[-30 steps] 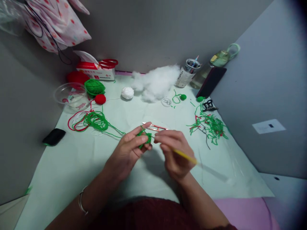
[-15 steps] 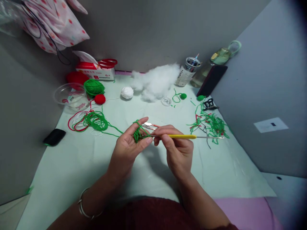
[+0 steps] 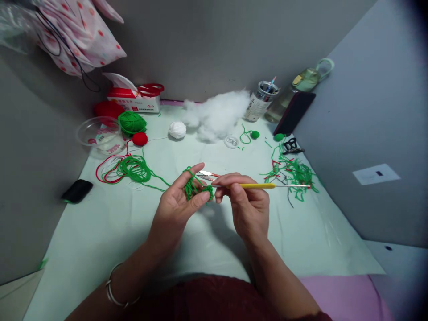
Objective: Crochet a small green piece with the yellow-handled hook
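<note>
My right hand (image 3: 250,207) grips a crochet hook by its yellow handle (image 3: 259,186), with one thin metal end pointing right. The hook's other end reaches left to a small piece of green crochet (image 3: 209,191). My left hand (image 3: 179,200) pinches that piece between thumb and fingers. Green yarn (image 3: 190,186) is wrapped over the raised left index finger. From there a strand runs left to a loose green yarn coil (image 3: 134,169) on the table. Just behind the hands lies a pair of thread snips (image 3: 209,175), partly hidden by my fingers.
White stuffing (image 3: 219,116) lies at the back, beside a white yarn ball (image 3: 177,129). Yarn scraps (image 3: 297,174) are heaped at right. A clear plastic tub (image 3: 99,133), tissue box (image 3: 133,99), pen cup (image 3: 261,101) and bottle (image 3: 284,104) stand near the grey partitions.
The small green piece now shows beyond my left thumb, tilted up at its tip. The hook has become slightly raised at its right end. Both hands stay almost in place.
</note>
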A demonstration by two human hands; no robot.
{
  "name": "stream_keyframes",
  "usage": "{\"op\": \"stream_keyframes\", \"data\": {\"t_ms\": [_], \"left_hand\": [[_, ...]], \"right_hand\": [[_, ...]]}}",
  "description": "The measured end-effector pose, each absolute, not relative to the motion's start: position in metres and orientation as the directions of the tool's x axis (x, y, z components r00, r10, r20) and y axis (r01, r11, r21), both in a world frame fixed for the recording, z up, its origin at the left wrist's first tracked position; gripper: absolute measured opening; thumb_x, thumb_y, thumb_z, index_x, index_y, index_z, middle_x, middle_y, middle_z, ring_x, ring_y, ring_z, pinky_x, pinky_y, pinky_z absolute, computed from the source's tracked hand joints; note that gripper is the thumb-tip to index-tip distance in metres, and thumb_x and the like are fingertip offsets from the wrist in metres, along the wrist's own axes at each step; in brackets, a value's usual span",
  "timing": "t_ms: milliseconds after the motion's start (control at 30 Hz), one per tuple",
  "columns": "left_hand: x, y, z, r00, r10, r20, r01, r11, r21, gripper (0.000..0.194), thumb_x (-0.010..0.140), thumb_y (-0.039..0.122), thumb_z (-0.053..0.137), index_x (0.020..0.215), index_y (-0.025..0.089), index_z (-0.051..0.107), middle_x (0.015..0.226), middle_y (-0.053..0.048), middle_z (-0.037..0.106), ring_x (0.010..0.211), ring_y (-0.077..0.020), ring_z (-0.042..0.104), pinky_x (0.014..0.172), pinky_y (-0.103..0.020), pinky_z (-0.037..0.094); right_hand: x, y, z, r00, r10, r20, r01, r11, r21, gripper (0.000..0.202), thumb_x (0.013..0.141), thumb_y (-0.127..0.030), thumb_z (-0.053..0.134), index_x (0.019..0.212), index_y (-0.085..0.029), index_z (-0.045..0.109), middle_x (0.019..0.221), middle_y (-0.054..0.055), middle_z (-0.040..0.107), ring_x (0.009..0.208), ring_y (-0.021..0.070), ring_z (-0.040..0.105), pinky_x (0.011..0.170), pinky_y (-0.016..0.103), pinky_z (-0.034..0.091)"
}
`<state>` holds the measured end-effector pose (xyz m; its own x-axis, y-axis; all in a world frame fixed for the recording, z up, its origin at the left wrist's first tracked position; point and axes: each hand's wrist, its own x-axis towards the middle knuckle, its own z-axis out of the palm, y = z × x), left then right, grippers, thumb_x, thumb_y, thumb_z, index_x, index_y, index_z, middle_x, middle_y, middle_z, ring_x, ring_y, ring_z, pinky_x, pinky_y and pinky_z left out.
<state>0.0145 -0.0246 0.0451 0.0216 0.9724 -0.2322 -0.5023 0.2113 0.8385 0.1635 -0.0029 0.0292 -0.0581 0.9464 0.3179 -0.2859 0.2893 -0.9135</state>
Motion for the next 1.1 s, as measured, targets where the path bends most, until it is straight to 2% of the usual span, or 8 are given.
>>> {"op": "stream_keyframes", "data": {"t_ms": [200, 300, 400, 500, 633, 733, 867, 1100], "left_hand": [[0.012, -0.024, 0.046, -0.03, 0.969, -0.244, -0.492, 0.198, 0.848, 0.059, 0.078, 0.027, 0.089, 0.134, 0.022, 0.07, 0.089, 0.002, 0.07, 0.081, -0.0123, 0.064, 0.083, -0.026, 0.051], [0.013, -0.024, 0.046, -0.013, 0.97, -0.241, -0.5, 0.202, 0.842, 0.058, 0.078, 0.026, 0.089, 0.133, 0.023, 0.071, 0.088, 0.002, 0.07, 0.08, -0.012, 0.064, 0.084, -0.027, 0.051], [0.014, -0.024, 0.045, 0.014, 0.974, -0.224, -0.486, 0.202, 0.85, 0.057, 0.079, 0.027, 0.088, 0.133, 0.022, 0.071, 0.088, 0.002, 0.071, 0.084, -0.0138, 0.065, 0.089, -0.029, 0.051], [0.014, -0.023, 0.044, 0.018, 0.973, -0.231, -0.463, 0.212, 0.86, 0.065, 0.078, 0.027, 0.088, 0.14, 0.022, 0.067, 0.086, 0.002, 0.069, 0.086, -0.0152, 0.064, 0.09, -0.03, 0.05], [0.012, -0.022, 0.045, -0.017, 0.968, -0.251, -0.461, 0.215, 0.861, 0.079, 0.076, 0.026, 0.091, 0.148, 0.021, 0.059, 0.081, 0.004, 0.065, 0.08, -0.0143, 0.061, 0.084, -0.029, 0.049], [0.01, -0.022, 0.047, -0.002, 0.965, -0.262, -0.471, 0.23, 0.852, 0.081, 0.076, 0.026, 0.09, 0.15, 0.019, 0.058, 0.082, 0.003, 0.066, 0.079, -0.0145, 0.06, 0.083, -0.029, 0.049], [0.01, -0.024, 0.048, 0.009, 0.967, -0.255, -0.478, 0.228, 0.848, 0.08, 0.077, 0.024, 0.089, 0.15, 0.02, 0.057, 0.085, 0.003, 0.066, 0.079, -0.0136, 0.059, 0.081, -0.027, 0.049], [0.011, -0.024, 0.046, -0.031, 0.975, -0.219, -0.423, 0.185, 0.887, 0.08, 0.079, 0.021, 0.087, 0.152, 0.019, 0.055, 0.081, 0.005, 0.064, 0.078, -0.0118, 0.058, 0.078, -0.024, 0.049]], "right_hand": [[0.167, -0.002, 0.031, -0.033, 0.949, 0.313, -0.283, 0.291, -0.914, 0.017, 0.102, -0.032, 0.066, 0.097, -0.023, 0.079, 0.093, 0.004, 0.076, 0.072, 0.0139, 0.07, 0.062, 0.029, 0.062], [0.165, -0.003, 0.032, -0.019, 0.938, 0.345, -0.265, 0.328, -0.907, 0.016, 0.102, -0.03, 0.065, 0.099, -0.024, 0.079, 0.094, 0.004, 0.075, 0.072, 0.0137, 0.07, 0.063, 0.03, 0.061], [0.162, -0.005, 0.032, -0.013, 0.914, 0.405, -0.175, 0.397, -0.901, 0.016, 0.101, -0.032, 0.066, 0.098, -0.024, 0.08, 0.096, 0.005, 0.077, 0.071, 0.0144, 0.068, 0.06, 0.03, 0.06], [0.16, -0.004, 0.031, -0.027, 0.901, 0.433, -0.134, 0.426, -0.894, 0.017, 0.101, -0.033, 0.066, 0.097, -0.024, 0.08, 0.097, 0.007, 0.081, 0.073, 0.0155, 0.069, 0.057, 0.029, 0.058], [0.163, 0.0, 0.03, -0.023, 0.935, 0.353, -0.224, 0.339, -0.914, 0.018, 0.102, -0.038, 0.065, 0.098, -0.024, 0.076, 0.097, 0.005, 0.083, 0.067, 0.0138, 0.069, 0.057, 0.028, 0.059], [0.165, 0.003, 0.031, -0.033, 0.948, 0.315, -0.296, 0.292, -0.909, 0.02, 0.102, -0.04, 0.065, 0.094, -0.023, 0.073, 0.091, 0.004, 0.082, 0.063, 0.0125, 0.068, 0.056, 0.026, 0.059], [0.168, 0.002, 0.033, -0.08, 0.945, 0.316, -0.34, 0.272, -0.9, 0.018, 0.104, -0.034, 0.062, 0.095, -0.023, 0.074, 0.091, 0.003, 0.08, 0.068, 0.0122, 0.07, 0.061, 0.026, 0.059], [0.172, -0.004, 0.036, -0.081, 0.868, 0.489, -0.119, 0.479, -0.87, 0.019, 0.106, -0.026, 0.059, 0.1, -0.023, 0.076, 0.094, 0.004, 0.077, 0.078, 0.0159, 0.069, 0.067, 0.032, 0.058]]}}
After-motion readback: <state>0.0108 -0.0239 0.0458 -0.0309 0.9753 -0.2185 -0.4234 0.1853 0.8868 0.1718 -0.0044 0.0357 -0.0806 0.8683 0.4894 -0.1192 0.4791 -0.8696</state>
